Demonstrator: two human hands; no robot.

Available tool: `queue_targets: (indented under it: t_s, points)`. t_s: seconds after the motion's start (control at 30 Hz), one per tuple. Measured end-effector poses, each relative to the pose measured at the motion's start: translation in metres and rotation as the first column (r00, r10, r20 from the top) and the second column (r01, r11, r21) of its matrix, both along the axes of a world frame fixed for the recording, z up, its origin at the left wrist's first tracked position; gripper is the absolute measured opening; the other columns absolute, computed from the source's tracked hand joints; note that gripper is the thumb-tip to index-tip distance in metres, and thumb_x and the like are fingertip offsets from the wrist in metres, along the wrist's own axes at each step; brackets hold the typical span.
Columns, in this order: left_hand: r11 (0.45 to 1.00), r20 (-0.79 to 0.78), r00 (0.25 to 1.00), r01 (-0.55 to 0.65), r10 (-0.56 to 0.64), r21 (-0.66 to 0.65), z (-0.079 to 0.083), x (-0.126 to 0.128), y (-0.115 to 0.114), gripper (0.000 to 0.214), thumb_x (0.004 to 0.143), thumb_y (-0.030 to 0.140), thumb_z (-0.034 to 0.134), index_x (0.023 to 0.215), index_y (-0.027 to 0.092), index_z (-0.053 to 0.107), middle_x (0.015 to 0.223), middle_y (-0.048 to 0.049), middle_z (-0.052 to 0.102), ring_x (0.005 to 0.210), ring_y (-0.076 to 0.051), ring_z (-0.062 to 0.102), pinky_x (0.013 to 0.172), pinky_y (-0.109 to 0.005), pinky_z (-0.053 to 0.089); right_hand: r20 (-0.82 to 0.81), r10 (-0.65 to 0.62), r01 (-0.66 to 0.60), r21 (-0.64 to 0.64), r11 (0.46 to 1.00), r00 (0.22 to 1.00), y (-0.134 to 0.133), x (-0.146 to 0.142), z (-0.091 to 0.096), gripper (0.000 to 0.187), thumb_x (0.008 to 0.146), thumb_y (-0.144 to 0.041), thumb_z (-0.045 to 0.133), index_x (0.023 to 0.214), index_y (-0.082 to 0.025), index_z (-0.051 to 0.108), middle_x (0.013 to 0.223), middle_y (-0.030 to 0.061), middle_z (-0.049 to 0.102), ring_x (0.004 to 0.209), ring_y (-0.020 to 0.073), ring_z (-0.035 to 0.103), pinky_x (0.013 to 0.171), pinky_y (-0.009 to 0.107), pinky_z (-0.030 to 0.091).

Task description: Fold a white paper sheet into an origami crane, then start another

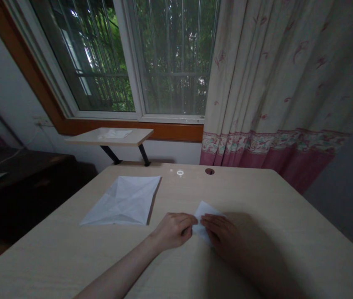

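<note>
A small piece of folded white paper [206, 215] lies on the pale wood-grain desk [245, 191], near the front. My left hand [173, 231] holds its left side with the fingertips. My right hand [221, 236] presses on its right side and covers much of it, so its lower part is hidden. Farther left on the desk lies a larger white paper sheet [122, 201], unfolded and marked by diagonal creases. Neither hand touches that sheet.
The desk has a round cable hole [209, 171] at its back edge. Behind it, a small wall shelf [111, 137] holds a white paper [116, 133]. A dark cabinet [23, 182] stands left, and a patterned curtain [276, 91] hangs right of the window [133, 58].
</note>
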State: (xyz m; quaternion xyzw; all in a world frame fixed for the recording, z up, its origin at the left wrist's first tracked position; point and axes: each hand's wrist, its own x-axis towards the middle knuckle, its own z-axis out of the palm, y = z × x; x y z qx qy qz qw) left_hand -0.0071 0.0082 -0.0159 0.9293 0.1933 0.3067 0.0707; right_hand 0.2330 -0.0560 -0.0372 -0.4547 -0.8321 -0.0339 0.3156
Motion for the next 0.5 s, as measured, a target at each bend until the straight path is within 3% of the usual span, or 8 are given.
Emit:
queue_targets:
  t_s: [0.17, 0.3, 0.5]
  points:
    - [0.996, -0.029, 0.998, 0.051, -0.053, -0.069, 0.01, 0.002, -0.004, 0.037, 0.085, 0.013, 0.05, 0.118, 0.02, 0.063, 0.108, -0.0049, 0.076, 0.097, -0.018, 0.074, 0.087, -0.029, 0.06, -0.065, -0.036, 0.036, -0.011, 0.999, 0.997, 0.0, 0.005, -0.004, 0.047, 0.085, -0.006, 0.046, 0.117, -0.027, 0.073, 0.113, 0.0052, 0.078, 0.102, 0.0226, 0.075, 0.094, 0.041, 0.062]
    - [0.997, -0.075, 0.995, 0.057, -0.061, -0.049, 0.017, 0.003, -0.005, 0.036, 0.085, 0.015, 0.053, 0.119, 0.019, 0.063, 0.116, -0.0072, 0.073, 0.106, -0.021, 0.069, 0.096, -0.035, 0.058, -0.087, -0.037, 0.036, -0.012, 0.999, 0.995, 0.0, 0.005, -0.001, 0.044, 0.087, -0.007, 0.044, 0.116, -0.025, 0.072, 0.114, 0.0057, 0.078, 0.103, 0.0232, 0.074, 0.094, 0.043, 0.061]
    - [0.999, -0.052, 0.998, 0.049, -0.048, 0.02, 0.008, 0.001, -0.001, 0.024, 0.097, 0.014, 0.047, 0.109, 0.018, 0.067, 0.109, -0.0069, 0.073, 0.1, -0.019, 0.071, 0.087, -0.029, 0.059, -0.114, -0.048, 0.048, 0.002, 0.999, 0.992, 0.0, 0.002, 0.003, 0.038, 0.09, -0.009, 0.044, 0.112, -0.023, 0.073, 0.11, 0.0071, 0.079, 0.098, 0.0231, 0.075, 0.091, 0.042, 0.062]
